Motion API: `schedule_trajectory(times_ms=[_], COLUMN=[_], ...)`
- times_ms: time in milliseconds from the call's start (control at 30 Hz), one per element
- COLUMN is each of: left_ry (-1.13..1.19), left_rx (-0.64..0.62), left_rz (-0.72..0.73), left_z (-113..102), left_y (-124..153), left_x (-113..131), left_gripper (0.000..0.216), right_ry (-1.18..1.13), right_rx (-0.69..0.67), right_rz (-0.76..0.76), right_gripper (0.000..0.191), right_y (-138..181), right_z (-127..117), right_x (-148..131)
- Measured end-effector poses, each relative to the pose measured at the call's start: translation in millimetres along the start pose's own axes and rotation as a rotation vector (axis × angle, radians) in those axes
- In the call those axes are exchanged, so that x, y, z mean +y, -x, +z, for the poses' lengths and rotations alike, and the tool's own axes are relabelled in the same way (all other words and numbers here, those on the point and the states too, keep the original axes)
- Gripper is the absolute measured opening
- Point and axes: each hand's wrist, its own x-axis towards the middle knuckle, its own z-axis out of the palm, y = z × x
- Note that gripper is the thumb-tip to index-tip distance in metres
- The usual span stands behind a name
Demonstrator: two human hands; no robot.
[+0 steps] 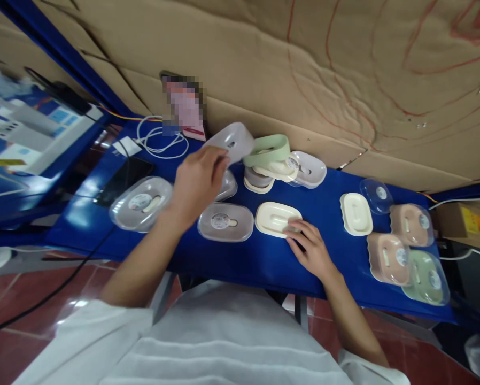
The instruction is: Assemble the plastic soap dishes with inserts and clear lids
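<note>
My left hand (pixel 198 182) is raised over the blue table (pixel 264 256) with its fingers closed on a clear plastic lid (pixel 231 140), held tilted above the table. Below it lie two more clear lids (pixel 225 221) (pixel 140 203), each with a round sticker. My right hand (pixel 310 248) rests on the table with its fingers lying on the near edge of a cream soap-dish tray (pixel 276 217).
A stack of green and cream dish parts (pixel 269 160) and a clear lid (pixel 309 169) stand at the back. To the right are a cream tray (pixel 356 214), a small clear lid (pixel 377 194), two pink boxes (pixel 389 258) (pixel 411 224) and a green box (pixel 426 278). White cable (pixel 160 141) and cardboard wall (pixel 304 64) lie behind.
</note>
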Motion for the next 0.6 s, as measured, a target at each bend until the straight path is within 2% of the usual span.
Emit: schedule_trajectory(times_ms=[67, 133, 200, 233, 300, 367, 400, 500, 600], left_ry=[0.098, 0.114, 0.064, 0.044, 0.005, -0.019, -0.027, -0.059, -0.101], left_rx=[0.039, -0.014, -0.076, -0.097, -0.146, -0.194, -0.212, -0.236, -0.222], left_rz=[0.259, 0.492, 0.612, 0.636, 0.646, 0.634, 0.629, 0.638, 0.657], left_z=[3, 14, 29, 37, 51, 60, 63, 65, 63], left_y=[34, 64, 84, 90, 95, 96, 96, 102, 110], left_x=[22, 48, 70, 78, 86, 87, 86, 84, 83], left_gripper=[0.027, 0.028, 0.029, 0.028, 0.026, 0.024, 0.023, 0.024, 0.028], right_ry=[0.030, 0.087, 0.151, 0.183, 0.243, 0.256, 0.242, 0.199, 0.217], right_rx=[0.065, 0.273, 0.463, 0.475, 0.323, 0.124, 0.068, 0.012, -0.022], right_rz=[0.005, 0.025, 0.017, 0.006, -0.002, 0.013, 0.014, -0.021, -0.038], right_gripper=[0.029, 0.039, 0.054, 0.060, 0.063, 0.059, 0.055, 0.044, 0.042], right_y=[1, 4, 8, 9, 10, 7, 6, 1, 1], right_z=[-3, -6, -8, -8, -9, -8, -8, -7, -7], right_x=[-3, -6, -7, -7, -5, -2, 0, 3, 2])
